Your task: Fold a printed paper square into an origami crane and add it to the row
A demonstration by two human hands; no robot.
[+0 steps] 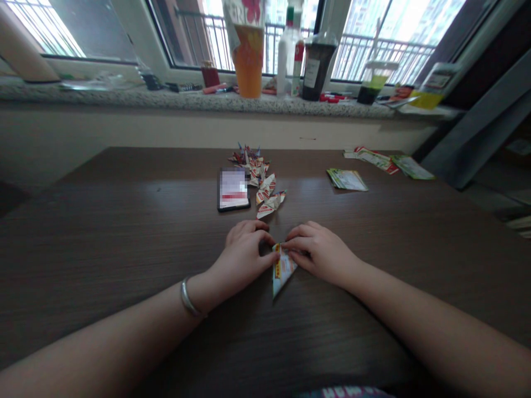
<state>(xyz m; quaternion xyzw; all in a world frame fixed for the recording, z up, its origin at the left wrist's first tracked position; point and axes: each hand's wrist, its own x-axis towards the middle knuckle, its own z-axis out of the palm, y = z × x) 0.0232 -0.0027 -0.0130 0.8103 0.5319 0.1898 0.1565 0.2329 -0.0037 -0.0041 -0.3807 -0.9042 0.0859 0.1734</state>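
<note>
On the dark wooden table [166, 249] lies a small printed paper folded into a triangle [284, 272], its point toward me. My left hand [245, 249] grips its left upper edge, thumb on top and fingers curled. From the other side, my right hand [317, 249] pinches the upper right part with thumb and fingertips. Fingers cover parts of the paper's top edge. Just beyond my hands are several folded paper pieces [270, 203] in a line leading away. A phone [233, 189] with a lit, blurred screen rests left of them.
Toward the right back lie a small stack of printed papers [347, 179] and more paper strips [376, 159]. Behind the table, a stone windowsill [182, 102] carries a tall cup of orange drink [249, 61], a dark bottle [317, 66] and other containers. A grey curtain [481, 127] hangs at right.
</note>
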